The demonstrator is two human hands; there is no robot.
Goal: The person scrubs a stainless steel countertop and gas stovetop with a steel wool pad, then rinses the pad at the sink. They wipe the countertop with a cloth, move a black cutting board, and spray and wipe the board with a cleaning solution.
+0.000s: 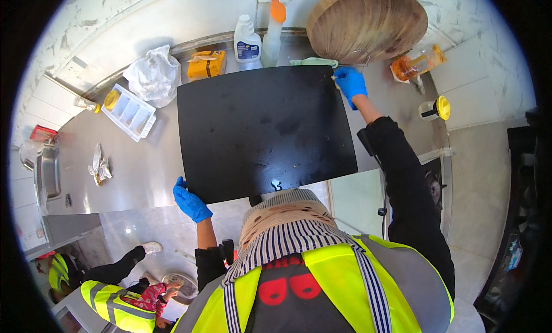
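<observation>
A large black rectangular board (pixel 263 130) lies over the steel counter, its front edge jutting past the counter beside my apron. Small wet marks and specks show on its glossy surface. My left hand (pixel 189 201), in a blue glove, holds the board's near left corner, some fingers hidden at the edge. Also in a blue glove, my right hand (pixel 351 85) is at the far right corner. Its fingers are closed on a small pale piece of material (pixel 335 79), mostly hidden, against the board's edge. A pale green cloth (pixel 314 62) lies just behind that corner.
Along the wall stand a white bottle (pixel 248 42), a spray bottle (pixel 272 35), a yellow tissue pack (pixel 207 65) and a round wooden chopping board (pixel 366 26). A plastic bag (pixel 155 74) and compartment box (pixel 128 113) sit left. Two people in yellow vests (pixel 118 305) are lower left.
</observation>
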